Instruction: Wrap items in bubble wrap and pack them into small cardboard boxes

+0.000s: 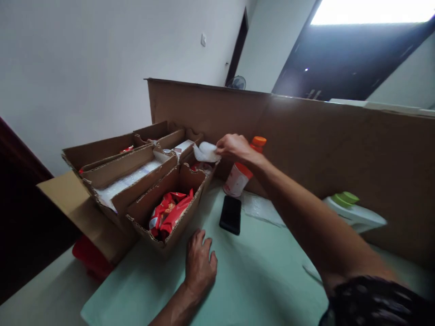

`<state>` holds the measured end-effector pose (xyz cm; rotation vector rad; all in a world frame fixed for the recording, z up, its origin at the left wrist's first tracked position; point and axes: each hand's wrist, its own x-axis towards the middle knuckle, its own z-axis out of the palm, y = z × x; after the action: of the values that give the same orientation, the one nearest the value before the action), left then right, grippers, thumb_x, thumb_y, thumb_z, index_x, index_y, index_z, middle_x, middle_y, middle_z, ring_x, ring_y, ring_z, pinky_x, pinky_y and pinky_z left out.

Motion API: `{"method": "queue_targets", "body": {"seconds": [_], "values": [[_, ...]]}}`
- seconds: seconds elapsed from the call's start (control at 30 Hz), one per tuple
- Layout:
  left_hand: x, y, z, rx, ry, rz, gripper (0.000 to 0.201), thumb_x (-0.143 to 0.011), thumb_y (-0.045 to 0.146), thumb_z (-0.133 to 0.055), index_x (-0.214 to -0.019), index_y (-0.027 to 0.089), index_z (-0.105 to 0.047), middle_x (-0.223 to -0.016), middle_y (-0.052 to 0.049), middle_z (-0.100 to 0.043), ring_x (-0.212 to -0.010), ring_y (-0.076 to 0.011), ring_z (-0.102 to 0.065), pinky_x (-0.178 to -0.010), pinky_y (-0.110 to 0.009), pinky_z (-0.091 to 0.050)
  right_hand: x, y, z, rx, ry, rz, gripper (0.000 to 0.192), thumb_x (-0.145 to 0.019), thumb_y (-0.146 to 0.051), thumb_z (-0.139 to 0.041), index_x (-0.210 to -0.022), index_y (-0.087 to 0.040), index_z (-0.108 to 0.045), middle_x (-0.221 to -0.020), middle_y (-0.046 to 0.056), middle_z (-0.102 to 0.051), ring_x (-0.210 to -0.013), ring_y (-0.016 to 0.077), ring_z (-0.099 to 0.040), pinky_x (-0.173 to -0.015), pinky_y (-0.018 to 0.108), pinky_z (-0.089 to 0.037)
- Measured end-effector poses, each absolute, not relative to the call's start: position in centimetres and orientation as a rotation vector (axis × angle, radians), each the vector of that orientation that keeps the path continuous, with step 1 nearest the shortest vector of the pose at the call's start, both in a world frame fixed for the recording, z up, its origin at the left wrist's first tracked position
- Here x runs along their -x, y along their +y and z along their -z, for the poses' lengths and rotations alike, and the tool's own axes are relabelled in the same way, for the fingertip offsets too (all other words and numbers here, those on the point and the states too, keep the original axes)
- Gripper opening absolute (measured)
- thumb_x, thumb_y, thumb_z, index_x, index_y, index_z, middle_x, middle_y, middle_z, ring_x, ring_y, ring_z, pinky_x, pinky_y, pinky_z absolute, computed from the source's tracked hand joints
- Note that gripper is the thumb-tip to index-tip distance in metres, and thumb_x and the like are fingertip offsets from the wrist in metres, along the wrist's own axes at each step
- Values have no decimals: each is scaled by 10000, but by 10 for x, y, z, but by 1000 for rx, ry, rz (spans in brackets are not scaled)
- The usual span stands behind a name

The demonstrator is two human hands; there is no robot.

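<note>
Your right hand (234, 146) pinched a white pouch (206, 153) over the far end of the boxes (136, 181), beside the orange-capped bottle (243, 170). Your left hand (200, 265) lay spread flat on the desk (258, 271), near the phone (230, 214). A firm hold on the pouch looked wise; the cardboard wall (306, 136) closed the far side, and open room lay toward you.

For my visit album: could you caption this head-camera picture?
Right hand lifts a white packet above cardboard trays; left hand rests on the green table.
</note>
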<state>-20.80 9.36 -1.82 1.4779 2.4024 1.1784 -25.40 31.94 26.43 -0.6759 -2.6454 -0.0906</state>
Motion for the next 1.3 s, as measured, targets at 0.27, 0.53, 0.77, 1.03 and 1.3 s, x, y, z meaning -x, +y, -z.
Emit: {"method": "queue_targets", "body": {"seconds": [0.27,0.53,0.77,1.03,1.3], "values": [[214,86,23,-1574,2353,-1155,319,-858,190,-514,-1114,154,-700,-1320,-179,-597,-1262,-351,-528,-1102,-546,-434,15,317,-220,1058,-2263,52,324,-931,-274,-531,-1168,-190,-735,-1117,72,-771,-1014,256,-696,-922,397,-508],[214,81,20,-1622,2391,-1121,310,-859,233,-502,-1091,183,-701,-1293,-146,-611,-1231,-336,-558,-1083,-528,-457,-130,294,-108,1766,-2419,-169,431,-720,-318,-773,-1128,-181,-751,-1063,131,-783,-955,307,-739,-821,368,-557],[209,85,13,-1569,2410,-1069,302,-857,159,-510,-1096,144,-694,-1319,-164,-602,-1249,-349,-551,-1112,-514,-443,-121,293,-77,1703,-2388,-240,393,-796,-432,-604,-1151,-308,-718,-1077,116,-767,-909,331,-739,-851,466,-564],[208,94,5,-1423,2402,-1068,268,-818,163,-578,-1056,190,-698,-1372,-113,-595,-1330,-278,-494,-1175,-431,-381,13,313,-162,999,-2362,-167,417,-750,-751,-511,-945,-430,-691,-1195,100,-710,-957,400,-709,-813,610,-551],[207,94,-4,-1300,2317,-1091,296,-831,184,-547,-1092,170,-686,-1449,-112,-534,-1373,-275,-435,-1200,-440,-324,296,183,-281,-62,-2820,-185,218,-904,-243,-566,-1034,-230,-740,-1104,53,-756,-964,214,-712,-843,322,-543]]}}
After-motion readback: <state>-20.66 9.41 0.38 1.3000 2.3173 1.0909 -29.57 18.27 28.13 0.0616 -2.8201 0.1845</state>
